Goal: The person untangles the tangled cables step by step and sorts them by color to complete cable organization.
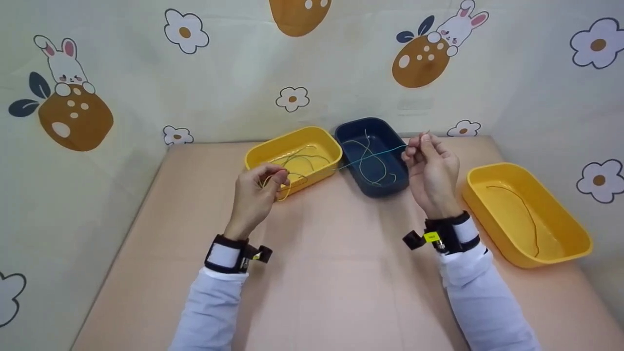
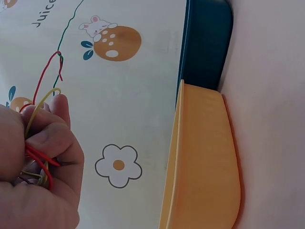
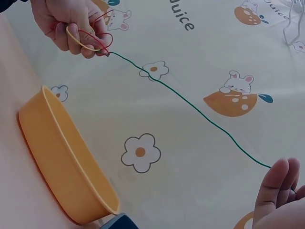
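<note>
My left hand (image 1: pixel 256 197) grips a loose tangle of thin wires. A red wire (image 2: pixel 42 76) and a yellow wire (image 2: pixel 40 103) loop out from between its curled fingers. A green wire (image 3: pixel 200 111) runs from the left fingertips across to my right hand (image 1: pixel 434 170), which pinches its far end between thumb and fingers. Between the hands it stretches almost straight, raised above the containers. Beneath the left hand is a yellow container (image 1: pixel 318 179); a dark blue container (image 1: pixel 375 191) sits near the right hand. Part of the tangle is hidden inside the left fist.
Several thin wires lie in the left yellow container, and pale yellowish wires (image 1: pixel 385 168) in the blue one. At the right, another yellow container (image 1: pixel 509 229) has one reddish wire (image 1: pixel 530 214) in it. A patterned backdrop (image 1: pixel 234 92) rises behind the pink table (image 1: pixel 336 273).
</note>
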A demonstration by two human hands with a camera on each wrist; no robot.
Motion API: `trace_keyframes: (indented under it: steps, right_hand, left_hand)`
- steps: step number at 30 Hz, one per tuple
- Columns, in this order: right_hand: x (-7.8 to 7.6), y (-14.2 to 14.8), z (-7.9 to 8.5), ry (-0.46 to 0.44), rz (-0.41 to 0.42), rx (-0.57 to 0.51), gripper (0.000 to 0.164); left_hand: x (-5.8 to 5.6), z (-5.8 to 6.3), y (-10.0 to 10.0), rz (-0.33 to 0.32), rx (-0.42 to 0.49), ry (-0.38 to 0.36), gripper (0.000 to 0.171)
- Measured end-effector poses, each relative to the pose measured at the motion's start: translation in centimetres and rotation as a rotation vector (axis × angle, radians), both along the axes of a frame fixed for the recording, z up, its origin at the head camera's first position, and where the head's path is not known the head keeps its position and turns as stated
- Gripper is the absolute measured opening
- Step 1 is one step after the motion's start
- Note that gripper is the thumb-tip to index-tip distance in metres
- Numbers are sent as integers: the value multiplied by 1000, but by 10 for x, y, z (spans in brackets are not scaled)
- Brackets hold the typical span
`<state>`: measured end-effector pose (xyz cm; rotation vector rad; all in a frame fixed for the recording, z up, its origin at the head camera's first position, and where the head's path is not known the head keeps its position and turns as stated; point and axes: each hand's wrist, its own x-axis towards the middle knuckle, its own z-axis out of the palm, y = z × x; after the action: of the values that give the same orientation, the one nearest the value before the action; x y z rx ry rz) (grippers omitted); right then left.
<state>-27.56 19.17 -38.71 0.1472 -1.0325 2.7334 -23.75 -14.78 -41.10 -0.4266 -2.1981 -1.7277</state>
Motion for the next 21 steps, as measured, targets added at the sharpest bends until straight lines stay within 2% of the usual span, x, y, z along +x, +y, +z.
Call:
trace_keyframes:
  steps: [3, 11, 17, 21]
  right_hand:
    - [0, 1, 0, -4, -1, -3, 21]
    - [0, 6, 1, -19, -21, -10, 28]
    - [-2, 19, 4, -23, -71, -70, 21]
    - [-3, 26, 7, -12, -71, -80, 19]
  left_hand:
    - [8, 11, 2, -12, 2, -6, 8]
    - [7, 10, 2, -18, 6, 12, 10]
    - [6, 8, -6, 33, 44, -22, 9]
    - [5, 10, -10, 21, 56, -27, 10]
